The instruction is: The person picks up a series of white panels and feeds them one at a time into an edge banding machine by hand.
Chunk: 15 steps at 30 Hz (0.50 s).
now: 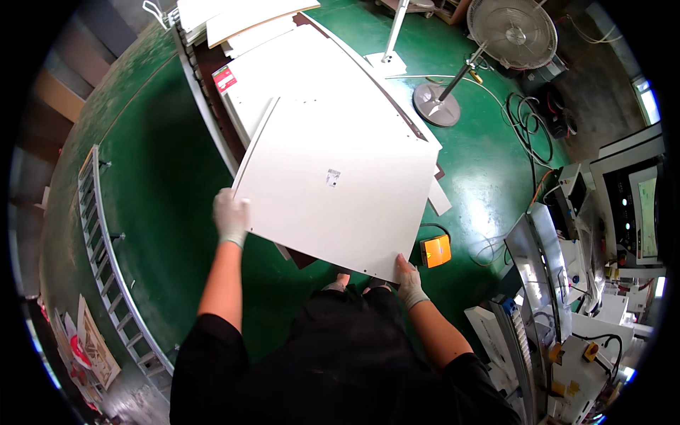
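Note:
A large white panel (333, 219) with a small printed label (333, 177) spans the space in front of me, tilted toward my body. My left hand (231, 215), in a pale glove, grips its near left corner. At the near right corner, my right hand (409, 280) holds the edge, thumb on top and the other fingers hidden beneath. Small holes dot the panel's near edge. Its far part lies over a stack of white panels (312, 64), where a red and white label (224, 79) shows on the left side.
A pedal-like orange box (435, 251) sits on the green floor to the right. Beyond stand a fan (513, 32) and its round base (436, 105), with cables (528, 120) nearby. A roller conveyor (106, 262) runs along the left; a machine (538, 276) with a screen (647, 212) fills the right.

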Each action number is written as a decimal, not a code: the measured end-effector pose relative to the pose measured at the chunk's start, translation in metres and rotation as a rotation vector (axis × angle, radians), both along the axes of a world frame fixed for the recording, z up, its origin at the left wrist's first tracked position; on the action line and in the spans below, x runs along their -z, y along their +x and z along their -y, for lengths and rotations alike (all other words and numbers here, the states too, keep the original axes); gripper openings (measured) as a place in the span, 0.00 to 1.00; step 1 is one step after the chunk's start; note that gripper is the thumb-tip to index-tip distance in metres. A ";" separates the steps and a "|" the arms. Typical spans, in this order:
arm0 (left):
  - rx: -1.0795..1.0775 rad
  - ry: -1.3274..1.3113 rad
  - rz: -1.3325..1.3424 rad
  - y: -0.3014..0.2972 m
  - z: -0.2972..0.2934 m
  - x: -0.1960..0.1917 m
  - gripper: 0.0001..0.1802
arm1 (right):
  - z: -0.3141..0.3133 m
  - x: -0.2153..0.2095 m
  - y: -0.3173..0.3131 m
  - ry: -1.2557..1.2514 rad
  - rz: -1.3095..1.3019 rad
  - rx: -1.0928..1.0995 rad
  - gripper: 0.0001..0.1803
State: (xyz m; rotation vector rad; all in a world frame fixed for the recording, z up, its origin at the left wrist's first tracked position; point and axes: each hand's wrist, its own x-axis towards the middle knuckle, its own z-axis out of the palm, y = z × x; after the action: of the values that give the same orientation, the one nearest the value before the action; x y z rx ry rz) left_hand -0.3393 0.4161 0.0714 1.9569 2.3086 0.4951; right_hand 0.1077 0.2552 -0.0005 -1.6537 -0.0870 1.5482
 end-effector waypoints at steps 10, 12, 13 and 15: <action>-0.502 -0.398 0.918 -0.006 0.087 0.073 0.41 | -0.074 0.017 0.049 0.104 0.056 0.584 0.25; -0.551 -0.611 1.002 0.042 0.124 0.046 0.41 | -0.083 0.015 0.035 0.088 -0.124 0.634 0.24; -0.568 -0.633 1.028 0.048 0.152 0.061 0.42 | -0.084 0.008 0.012 0.123 -0.199 0.502 0.26; -0.460 -0.878 0.905 0.078 0.174 0.062 0.44 | -0.053 0.065 -0.016 0.165 -0.310 0.331 0.25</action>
State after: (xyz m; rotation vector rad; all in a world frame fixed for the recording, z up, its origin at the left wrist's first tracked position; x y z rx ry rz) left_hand -0.2610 0.2426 0.0097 0.6012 1.8194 0.2251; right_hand 0.0914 0.3085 -0.0653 -1.2146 0.2095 1.4772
